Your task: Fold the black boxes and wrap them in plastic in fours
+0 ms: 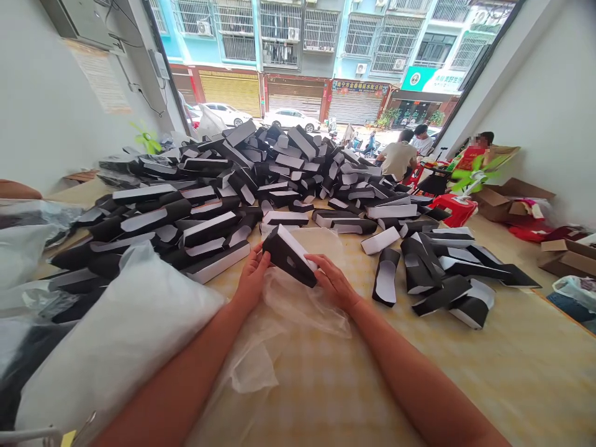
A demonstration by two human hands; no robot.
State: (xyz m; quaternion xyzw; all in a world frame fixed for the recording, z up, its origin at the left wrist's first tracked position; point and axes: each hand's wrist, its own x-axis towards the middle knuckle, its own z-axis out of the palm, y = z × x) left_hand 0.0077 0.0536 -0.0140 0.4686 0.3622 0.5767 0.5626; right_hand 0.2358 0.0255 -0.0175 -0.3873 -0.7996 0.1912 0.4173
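Between my two hands is a narrow folded paper box (289, 259), black on its near side with a small oval mark, white along its top. My left hand (254, 268) is closed on its left end, thumb and fingers gripping the edge. At the other end my right hand (331, 279) grips the lower right corner. Under the box a crumpled clear plastic bag (298, 304) lies on the yellow checked tabletop (419, 385). Right of my hands, a loose black-and-white piece (385, 277) rests beside several similar folded pieces (447, 273).
A big heap of black-and-white folded boxes (288, 161) spreads across the far side of the table. At left sits a stuffed white plastic bag (125, 335). Cardboard cartons (512, 198) stand at the right. Several people sit beyond the table near the wide street opening.
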